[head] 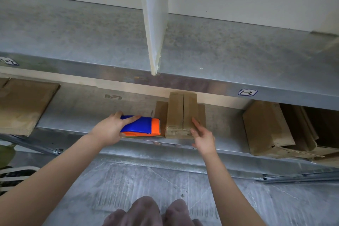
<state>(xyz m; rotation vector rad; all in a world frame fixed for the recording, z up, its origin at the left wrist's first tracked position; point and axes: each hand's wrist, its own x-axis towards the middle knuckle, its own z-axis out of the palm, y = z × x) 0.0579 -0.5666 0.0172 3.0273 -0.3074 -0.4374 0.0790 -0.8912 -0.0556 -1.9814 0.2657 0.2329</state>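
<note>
Blue and orange plastic fills my left hand (108, 130): I grip a tape dispenser (139, 126) by its blue body, fingers over the top and thumb underneath; its orange end with the toothed cutter points right, just beside the left face of a small cardboard box (180, 115), though I cannot tell whether they touch; the box stands at the front of the lower metal shelf (82, 112), its top flaps closed with a bare seam running down the middle; my right hand (202, 135) is unclenched, fingers straight, their tips resting on the box's near right corner; a flat piece of cardboard (161, 110) lies under the box and shows on both sides of it; further left on the same shelf lies a flattened brown carton (23, 102), and well to the right sits a heap of folded cartons (266, 128); above runs the upper metal shelf (220, 51), split by a white divider (154, 24), with a handwritten label (247, 92) on its front lip; grey marbled floor (146, 180) lies below my arms.
</note>
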